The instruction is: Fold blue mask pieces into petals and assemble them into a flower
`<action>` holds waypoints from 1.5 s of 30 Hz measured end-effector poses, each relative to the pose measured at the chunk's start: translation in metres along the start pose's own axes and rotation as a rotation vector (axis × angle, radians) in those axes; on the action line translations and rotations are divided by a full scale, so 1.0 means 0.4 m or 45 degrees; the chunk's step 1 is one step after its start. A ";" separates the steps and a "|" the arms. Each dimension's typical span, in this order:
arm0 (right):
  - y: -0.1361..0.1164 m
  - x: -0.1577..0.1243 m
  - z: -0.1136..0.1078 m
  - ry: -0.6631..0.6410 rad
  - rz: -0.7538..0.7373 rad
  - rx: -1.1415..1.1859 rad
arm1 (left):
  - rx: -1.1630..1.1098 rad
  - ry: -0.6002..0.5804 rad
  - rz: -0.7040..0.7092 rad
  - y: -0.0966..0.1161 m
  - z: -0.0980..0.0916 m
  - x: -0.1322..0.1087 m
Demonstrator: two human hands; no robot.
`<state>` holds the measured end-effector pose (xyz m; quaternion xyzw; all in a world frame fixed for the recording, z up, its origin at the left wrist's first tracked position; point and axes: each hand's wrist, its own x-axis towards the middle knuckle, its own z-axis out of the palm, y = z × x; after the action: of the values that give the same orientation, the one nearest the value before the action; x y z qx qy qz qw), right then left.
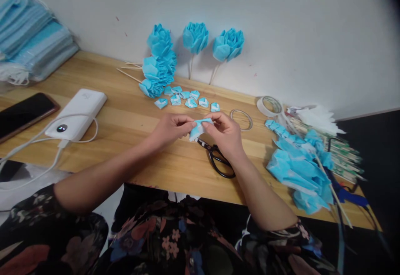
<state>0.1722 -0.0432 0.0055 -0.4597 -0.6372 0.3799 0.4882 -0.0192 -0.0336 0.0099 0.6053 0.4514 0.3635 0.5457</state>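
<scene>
Between my two hands is a small folded piece of blue-and-white fabric [198,129], held just above the table. My left hand [175,127] pinches its left end with thumb and forefinger. On its other end, the thumb and fingers of my right hand [224,133] are closed. Black-handled scissors [220,162] lie beneath, partly covered by my right hand and wrist. Beyond my hands, several small folded blue petals [190,102] are spread on the wood. Blue fabric flowers on sticks lie in a pile [158,68], and two more flowers [195,37] lean against the wall.
At left are a phone [26,114], a white power bank [78,112] with a cable, and stacked blue masks [34,37]. Tape rolls [269,106], crumpled blue fabric [296,166], wrapped sticks [345,158] and a blue glue gun [348,196] crowd the right side.
</scene>
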 end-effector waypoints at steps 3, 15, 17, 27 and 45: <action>-0.001 0.001 -0.005 -0.018 -0.140 -0.075 | -0.063 0.003 -0.071 -0.004 -0.003 0.004; 0.000 0.005 -0.014 -0.069 -0.350 -0.280 | -0.210 -0.025 -0.069 0.008 -0.004 0.004; 0.002 0.005 -0.014 -0.067 -0.343 -0.293 | -0.217 -0.029 -0.053 0.009 -0.005 0.004; 0.000 0.003 -0.013 -0.076 -0.361 -0.328 | -0.223 -0.018 -0.003 -0.003 -0.005 0.006; -0.005 -0.004 -0.024 -0.227 -0.158 0.030 | -0.190 0.095 -0.020 -0.012 -0.008 0.013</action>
<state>0.1812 -0.0450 0.0090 -0.3779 -0.7007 0.3960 0.4575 -0.0213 -0.0275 0.0055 0.5456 0.4477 0.4140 0.5749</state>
